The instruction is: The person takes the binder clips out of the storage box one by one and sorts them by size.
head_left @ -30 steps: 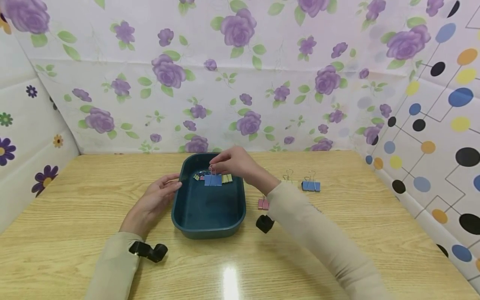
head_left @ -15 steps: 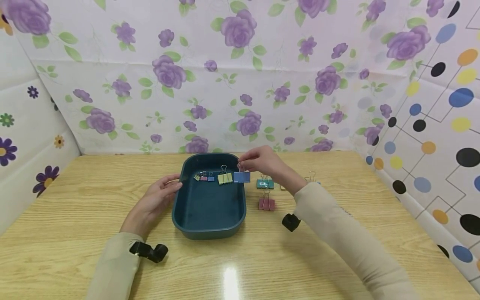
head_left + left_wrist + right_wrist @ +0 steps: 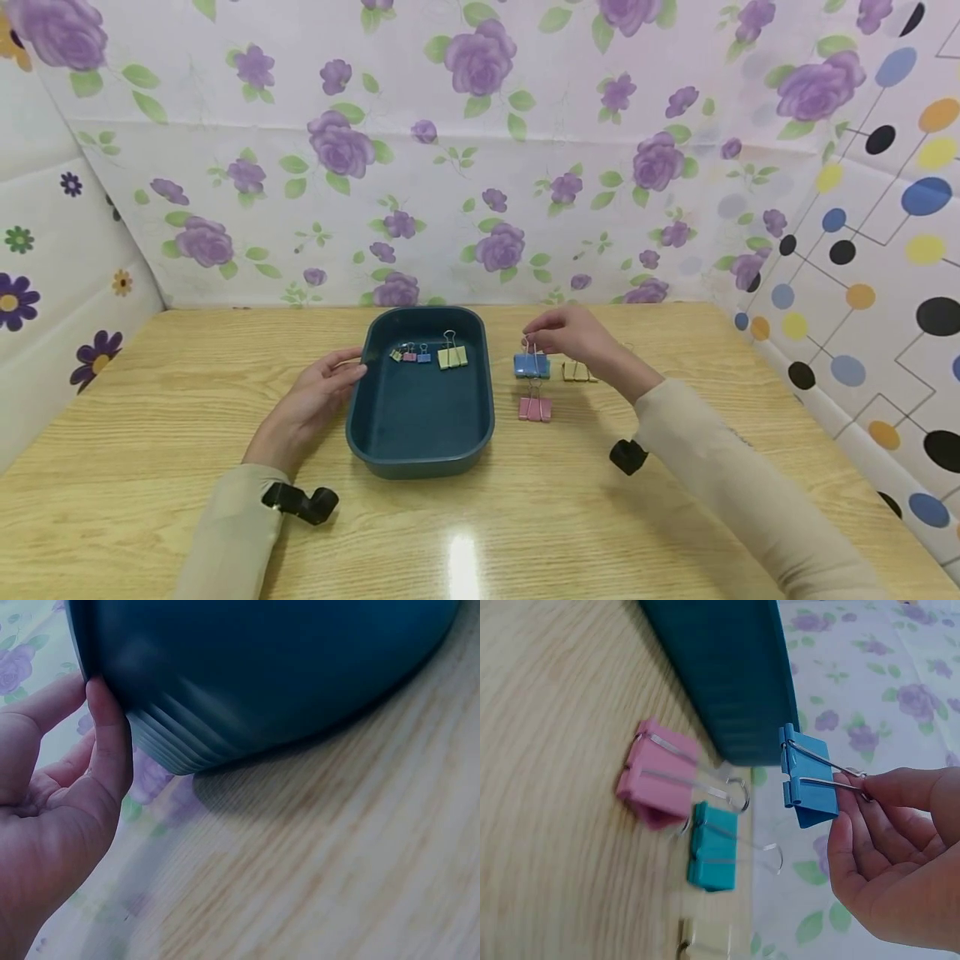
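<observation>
My right hand [image 3: 573, 335] pinches a blue binder clip [image 3: 811, 776] by its wire handles, to the right of the dark teal tray [image 3: 420, 462]. In the head view the blue clip overlaps a teal binder clip [image 3: 715, 847], whose body shows in the right wrist view. A pink binder clip [image 3: 535, 409] stands nearer the front, and a yellow binder clip [image 3: 577, 372] is to the right. My left hand [image 3: 318, 396] holds the tray's left rim, with thumb and finger at its edge [image 3: 67, 787].
Inside the tray stand a larger yellow binder clip [image 3: 452, 358] and three small clips, among them a pink one [image 3: 409, 355] and a blue one [image 3: 423, 357]. A wire handle [image 3: 628, 346] shows behind my right wrist. Patterned sheets [image 3: 480, 167] border the wooden table [image 3: 225, 350].
My right hand has carried the blue binder clip rightward, out from over the tray to the clips on the table. My left hand has stayed at the tray's rim.
</observation>
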Available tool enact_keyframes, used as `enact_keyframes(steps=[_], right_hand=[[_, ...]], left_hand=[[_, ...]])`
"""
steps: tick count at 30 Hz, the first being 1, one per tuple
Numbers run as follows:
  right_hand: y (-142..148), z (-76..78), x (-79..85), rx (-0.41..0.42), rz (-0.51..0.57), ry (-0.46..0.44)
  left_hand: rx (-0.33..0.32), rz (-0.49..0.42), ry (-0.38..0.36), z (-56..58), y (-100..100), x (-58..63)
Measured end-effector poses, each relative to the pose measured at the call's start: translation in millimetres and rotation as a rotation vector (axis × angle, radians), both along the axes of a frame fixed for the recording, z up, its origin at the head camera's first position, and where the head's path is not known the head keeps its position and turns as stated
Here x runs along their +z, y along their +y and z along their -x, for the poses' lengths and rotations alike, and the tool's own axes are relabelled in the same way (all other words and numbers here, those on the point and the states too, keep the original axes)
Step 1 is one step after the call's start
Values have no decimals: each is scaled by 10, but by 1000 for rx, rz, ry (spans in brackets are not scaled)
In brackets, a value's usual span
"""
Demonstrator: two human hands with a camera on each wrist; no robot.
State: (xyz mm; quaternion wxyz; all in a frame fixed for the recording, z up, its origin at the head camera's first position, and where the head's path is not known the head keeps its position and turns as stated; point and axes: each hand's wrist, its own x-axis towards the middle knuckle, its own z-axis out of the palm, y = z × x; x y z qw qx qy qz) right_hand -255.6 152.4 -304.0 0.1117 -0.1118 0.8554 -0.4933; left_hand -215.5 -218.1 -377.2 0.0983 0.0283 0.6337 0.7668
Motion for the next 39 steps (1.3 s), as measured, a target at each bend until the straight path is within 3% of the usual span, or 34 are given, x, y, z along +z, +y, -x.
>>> enact_keyframes(steps=[26,39], right_hand=[[764,-261,-397,-64,14,-75],[818,-309,-530,-55,40,-107]], left_hand=[[-7,-37,8,-5,-3,4],[-15,-20,18,-5,-2,1]])
